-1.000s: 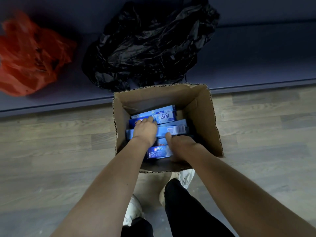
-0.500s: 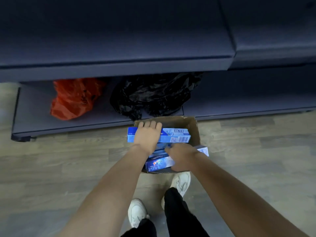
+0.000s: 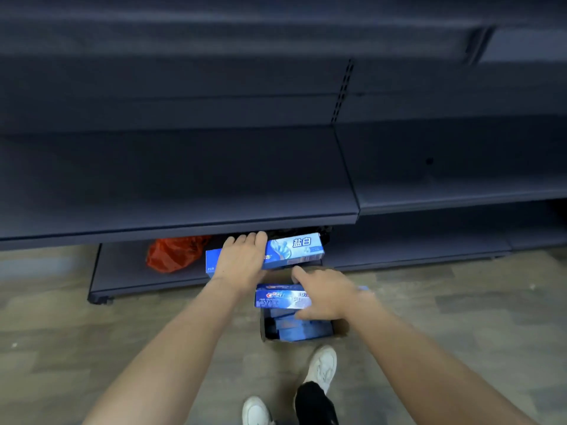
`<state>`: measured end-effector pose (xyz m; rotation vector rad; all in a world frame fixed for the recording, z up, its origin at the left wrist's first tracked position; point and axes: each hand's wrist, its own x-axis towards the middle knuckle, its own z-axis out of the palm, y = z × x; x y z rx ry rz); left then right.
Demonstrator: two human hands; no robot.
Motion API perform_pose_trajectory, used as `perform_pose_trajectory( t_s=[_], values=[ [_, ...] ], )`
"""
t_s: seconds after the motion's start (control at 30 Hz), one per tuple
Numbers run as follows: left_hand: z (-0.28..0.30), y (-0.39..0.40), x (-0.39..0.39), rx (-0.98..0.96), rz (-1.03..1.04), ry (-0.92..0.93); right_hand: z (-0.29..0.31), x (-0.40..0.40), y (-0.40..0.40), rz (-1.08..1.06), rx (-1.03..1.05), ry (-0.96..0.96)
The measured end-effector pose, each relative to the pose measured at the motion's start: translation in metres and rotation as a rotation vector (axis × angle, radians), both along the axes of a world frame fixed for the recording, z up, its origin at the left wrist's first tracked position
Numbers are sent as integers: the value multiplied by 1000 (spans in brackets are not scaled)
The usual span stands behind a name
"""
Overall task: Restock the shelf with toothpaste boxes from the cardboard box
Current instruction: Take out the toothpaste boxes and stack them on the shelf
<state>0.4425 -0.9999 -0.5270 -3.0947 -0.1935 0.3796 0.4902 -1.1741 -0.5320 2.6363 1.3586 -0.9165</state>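
Blue toothpaste boxes are in both hands. The left hand [image 3: 242, 263] grips one long toothpaste box [image 3: 293, 250] from on top, with its fingers [image 3: 245, 239] curled over the far edge. That box is up in the air, lying flat, just in front of the edge of the dark shelf [image 3: 184, 185], which sits at 12 o'clock from the hand. White writing shows on the box's right end.

At 4 o'clock from the left hand, the right hand [image 3: 326, 294] holds a second toothpaste box [image 3: 277, 296]. The thumb [image 3: 299, 273] is on top and the other fingers wrap under it. This box is a bit blurry. It is just above the cardboard box [image 3: 340, 328] on the floor [image 3: 460, 317].

More blue boxes [image 3: 302, 329] lie inside the cardboard box, at 6 o'clock from the right hand.

An orange bag [image 3: 173, 253] sits on the bottom shelf [image 3: 122, 271], at 9 o'clock from the left hand. A bit of a black bag [image 3: 325, 233] peeks out behind the first box.

Two white shoes [image 3: 320, 368] stand on the wood floor at 6 o'clock from the cardboard box.
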Motion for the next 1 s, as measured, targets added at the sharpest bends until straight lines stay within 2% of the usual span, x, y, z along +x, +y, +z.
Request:
perform_pose_trajectory(
  t_s=[0.17,0.27,0.4,0.53,0.77,1.0],
  values=[
    [89,12,-15,-4,-26,-146,82,-7,7,-70,63,24],
    [137,17,-23,95,-58,-277,130,-4,8,-109,87,57],
    [200,20,-21,134,-42,-211,188,7,9,-136,73,38],
    [248,23,-10,192,28,-258,242,22,10,-164,91,-56],
    [310,36,13,290,5,-374,317,53,16,-139,126,-180],
    [341,55,36,325,61,-471,354,102,18,-212,193,-88]
  ],
)
